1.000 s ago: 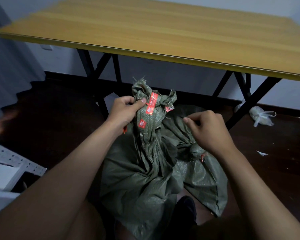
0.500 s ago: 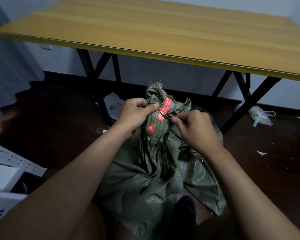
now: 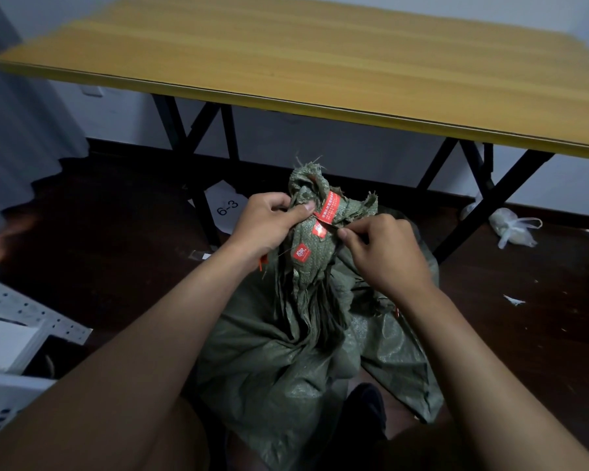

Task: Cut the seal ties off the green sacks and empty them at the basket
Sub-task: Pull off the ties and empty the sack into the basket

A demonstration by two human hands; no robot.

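A green woven sack (image 3: 279, 355) stands on the dark floor between my knees, its neck bunched upright. A red seal tie (image 3: 330, 208) with red tags is wrapped around the neck. My left hand (image 3: 269, 226) grips the neck just left of the tie, thumb pressed on the fabric. My right hand (image 3: 385, 256) is closed around a small cutter whose thin dark tip (image 3: 332, 227) touches the tie. A second green sack (image 3: 405, 348) lies slumped behind and to the right. No basket is in view.
A yellow wooden table (image 3: 320, 62) on black folding legs (image 3: 198, 185) stands just ahead. A paper marked 6-3 (image 3: 228, 207) and a knotted plastic bag (image 3: 510, 226) lie on the floor. White perforated metal shelving (image 3: 21, 317) sits at the left.
My right hand moved from beside the sack up to the red tie and put the cutter tip against it. My left hand shifted the sack's neck slightly right and kept its grip.
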